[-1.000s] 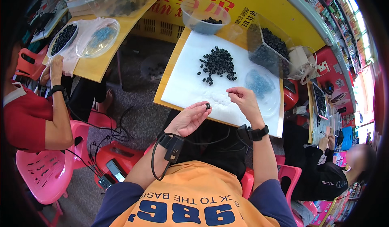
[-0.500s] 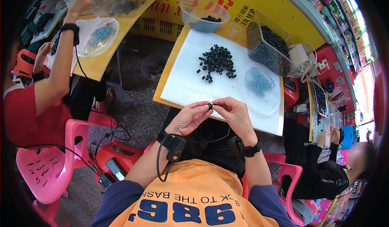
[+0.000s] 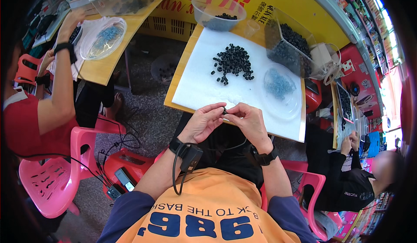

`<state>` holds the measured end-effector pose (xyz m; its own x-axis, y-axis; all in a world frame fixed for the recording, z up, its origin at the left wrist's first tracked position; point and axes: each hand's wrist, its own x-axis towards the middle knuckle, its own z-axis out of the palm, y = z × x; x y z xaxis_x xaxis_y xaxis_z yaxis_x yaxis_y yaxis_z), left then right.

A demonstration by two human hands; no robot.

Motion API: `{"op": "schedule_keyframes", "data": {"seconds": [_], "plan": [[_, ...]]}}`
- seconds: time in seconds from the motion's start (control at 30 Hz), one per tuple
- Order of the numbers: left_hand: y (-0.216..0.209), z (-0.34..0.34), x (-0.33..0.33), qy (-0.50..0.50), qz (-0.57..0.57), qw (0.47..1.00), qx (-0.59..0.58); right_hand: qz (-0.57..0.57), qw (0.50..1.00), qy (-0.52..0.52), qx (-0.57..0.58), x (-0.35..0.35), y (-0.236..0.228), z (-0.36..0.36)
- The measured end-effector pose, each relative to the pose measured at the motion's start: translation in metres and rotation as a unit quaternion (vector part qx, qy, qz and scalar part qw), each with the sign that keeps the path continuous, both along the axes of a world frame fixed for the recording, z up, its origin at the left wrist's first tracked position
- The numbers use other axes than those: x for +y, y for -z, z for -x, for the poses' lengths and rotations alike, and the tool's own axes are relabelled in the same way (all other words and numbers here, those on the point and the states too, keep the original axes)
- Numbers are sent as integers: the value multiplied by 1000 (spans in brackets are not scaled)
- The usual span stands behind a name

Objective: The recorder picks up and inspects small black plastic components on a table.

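At the near edge of the white sheet [image 3: 204, 87], the left hand [image 3: 203, 122] and right hand [image 3: 248, 120] meet, fingertips of both pinched narrow on one small black bead [image 3: 224, 111]. The black bead pile [image 3: 232, 64] sits further up the sheet, clear dish of blue bits [image 3: 279, 84] to its right

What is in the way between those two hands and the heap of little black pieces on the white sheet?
Nothing visible. The left hand and right hand meet at the table's near edge, pinching a small black piece. Between them and the pile of black pieces lies only bare white sheet. The clear dish of blue bits sits off to the right.
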<state>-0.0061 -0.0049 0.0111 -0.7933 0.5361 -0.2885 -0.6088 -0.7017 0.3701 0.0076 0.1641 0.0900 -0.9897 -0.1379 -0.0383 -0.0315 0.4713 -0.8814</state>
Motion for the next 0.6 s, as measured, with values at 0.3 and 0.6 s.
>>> {"op": "schedule_keyframes", "data": {"seconds": [0.3, 0.6], "plan": [[1, 0, 1, -9, -3, 1000, -4, -37, 988, 45, 143, -10, 13, -9], [8, 1, 2, -26, -29, 999, -7, -47, 977, 44, 203, -14, 19, -10]]}}
